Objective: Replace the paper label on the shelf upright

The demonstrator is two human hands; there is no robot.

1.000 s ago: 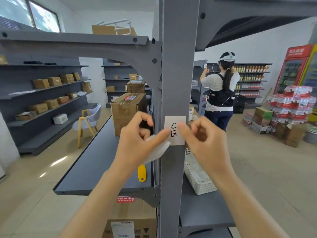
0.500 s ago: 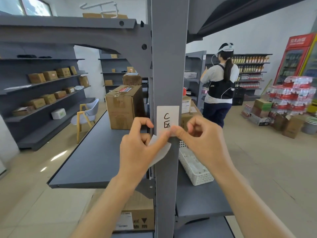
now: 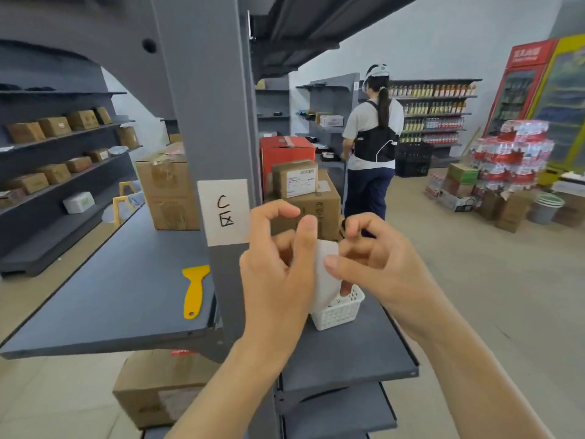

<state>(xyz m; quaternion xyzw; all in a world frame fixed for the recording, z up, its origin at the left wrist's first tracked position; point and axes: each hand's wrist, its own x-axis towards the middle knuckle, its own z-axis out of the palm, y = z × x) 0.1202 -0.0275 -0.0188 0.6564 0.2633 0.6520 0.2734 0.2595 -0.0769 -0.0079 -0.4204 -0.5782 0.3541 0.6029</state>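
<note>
A white paper label with a handwritten "C" and a character is stuck on the grey shelf upright. Both hands are to the right of the upright, off the label. My left hand and my right hand pinch a curved white backing sheet between them, above a white plastic basket.
A yellow scraper lies on the grey shelf board left of the upright. Cardboard boxes and a red box stand behind. Another person stands in the aisle beyond. Bottled water packs sit at the right.
Both hands have left the label and moved right of the upright, carrying the white backing sheet. The label stays stuck on the upright. The view has swung to the right.
</note>
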